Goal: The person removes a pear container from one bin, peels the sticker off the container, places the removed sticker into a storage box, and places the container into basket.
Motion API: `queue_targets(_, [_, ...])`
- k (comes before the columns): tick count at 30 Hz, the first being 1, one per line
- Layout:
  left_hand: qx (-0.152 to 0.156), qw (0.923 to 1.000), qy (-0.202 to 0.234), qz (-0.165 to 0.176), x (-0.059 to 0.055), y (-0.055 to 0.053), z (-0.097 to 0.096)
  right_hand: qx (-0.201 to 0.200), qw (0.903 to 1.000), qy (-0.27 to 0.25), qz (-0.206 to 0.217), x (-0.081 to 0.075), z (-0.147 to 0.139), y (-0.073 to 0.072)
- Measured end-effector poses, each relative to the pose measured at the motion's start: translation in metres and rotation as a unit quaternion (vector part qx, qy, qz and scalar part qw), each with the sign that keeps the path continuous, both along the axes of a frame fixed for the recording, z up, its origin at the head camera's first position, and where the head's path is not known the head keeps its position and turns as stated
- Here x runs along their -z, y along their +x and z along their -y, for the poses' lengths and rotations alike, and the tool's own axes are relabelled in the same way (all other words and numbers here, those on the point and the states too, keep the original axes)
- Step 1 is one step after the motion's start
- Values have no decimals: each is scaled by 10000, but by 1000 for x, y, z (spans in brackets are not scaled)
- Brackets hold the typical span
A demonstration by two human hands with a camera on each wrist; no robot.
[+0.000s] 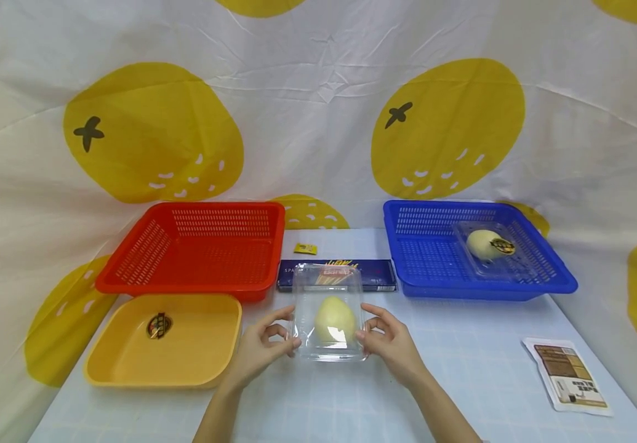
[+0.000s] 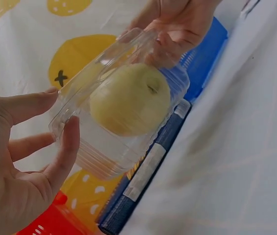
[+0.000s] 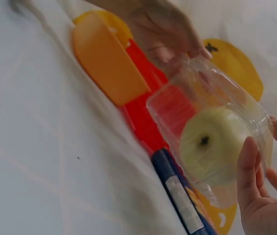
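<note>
A clear plastic clamshell box (image 1: 304,329) is held up over the table between both hands, its lid closed. Inside it lies one pale yellow-green fruit (image 1: 335,319), round with a dark dimple at one end. My left hand (image 1: 263,347) pinches the box's left edge between thumb and fingers. At the opposite edge, my right hand (image 1: 390,344) grips it the same way. The left wrist view shows the fruit (image 2: 131,100) through the plastic, with the left thumb and fingertips at the near rim. Fingers of the right hand (image 3: 268,191) press on the box wall in the right wrist view.
Behind the box lies a dark blue spaghetti box (image 1: 379,275), with a small yellow packet (image 1: 305,248) beyond. A red basket (image 1: 224,271) and a yellow tray (image 1: 196,357) with a round sticker stand left. The blue basket (image 1: 423,271) holds another boxed fruit; a pouch (image 1: 567,376) lies right.
</note>
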State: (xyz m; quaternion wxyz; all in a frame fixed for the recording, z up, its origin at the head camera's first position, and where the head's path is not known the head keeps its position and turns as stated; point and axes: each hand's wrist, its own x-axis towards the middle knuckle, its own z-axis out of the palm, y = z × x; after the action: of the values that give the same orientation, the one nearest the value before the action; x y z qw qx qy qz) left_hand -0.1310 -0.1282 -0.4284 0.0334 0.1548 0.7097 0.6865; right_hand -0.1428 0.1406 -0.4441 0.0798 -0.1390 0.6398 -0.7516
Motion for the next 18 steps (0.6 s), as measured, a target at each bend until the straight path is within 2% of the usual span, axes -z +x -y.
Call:
queue_targets(2, [1, 9999, 42, -153, -3, -2, 3, -21, 9999, 10, -134, -3, 2, -3])
queue_targets(3, [-8, 9997, 36, -235, -5, -3, 4, -111, 9993, -63, -359, 7, 1, -10])
queue_targets(7, [-172, 9985, -274, -435, -13, -8, 10, -157, 9985, 13, -520, 1, 6, -18])
queue_targets(9, [-260, 9970, -544, -485, -18, -11, 12, -183, 9984, 80, -521, -4, 9, -21])
queue_targets(10, [-297, 9961, -672, -498, -20, -12, 13, -121, 9991, 206, -356, -18, 13, -18])
queue_targets(18, [-551, 9910, -1162, -374, -40, -20, 22, -226, 9987, 299, -359, -38, 24, -37])
